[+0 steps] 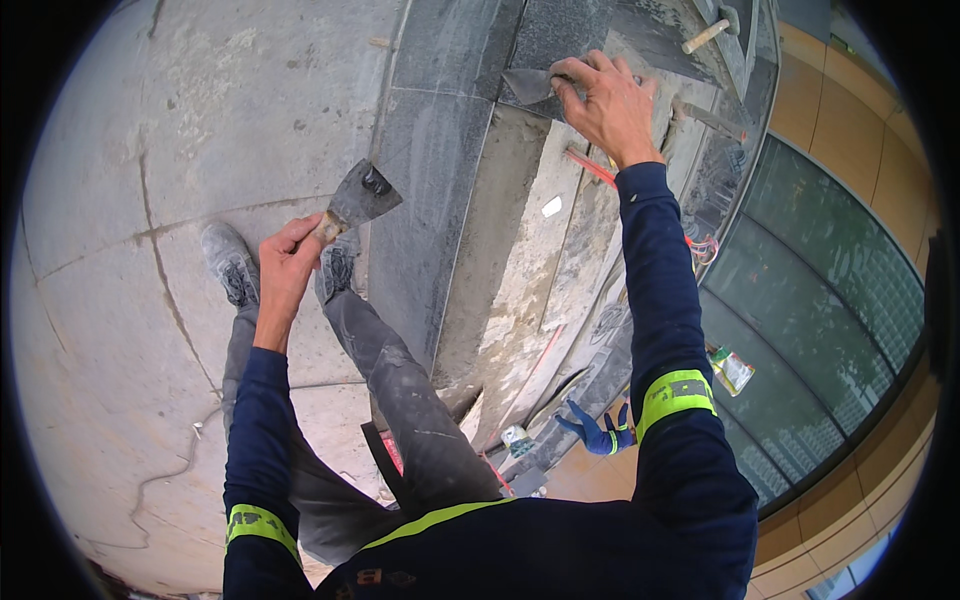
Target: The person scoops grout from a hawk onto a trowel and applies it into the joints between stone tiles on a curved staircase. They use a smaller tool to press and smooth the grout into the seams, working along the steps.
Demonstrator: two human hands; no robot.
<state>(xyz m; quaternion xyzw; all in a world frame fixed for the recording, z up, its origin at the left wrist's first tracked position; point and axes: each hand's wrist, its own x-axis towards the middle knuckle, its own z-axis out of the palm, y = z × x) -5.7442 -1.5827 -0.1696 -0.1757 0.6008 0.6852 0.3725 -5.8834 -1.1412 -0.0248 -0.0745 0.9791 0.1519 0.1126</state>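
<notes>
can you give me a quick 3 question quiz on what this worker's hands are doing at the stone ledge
1. True or false: the left hand holds a wide putty knife by its handle, blade up, clear of the ledge.
2. What does the right hand press onto the grey mortar bed?
A. a hammer
B. a small trowel
C. a blue glove
3. Fill in: a blue ____ lies below, beside the right sleeve's yellow band.

Key
1. true
2. B: a small trowel sits under the fingers.
3. glove
</notes>
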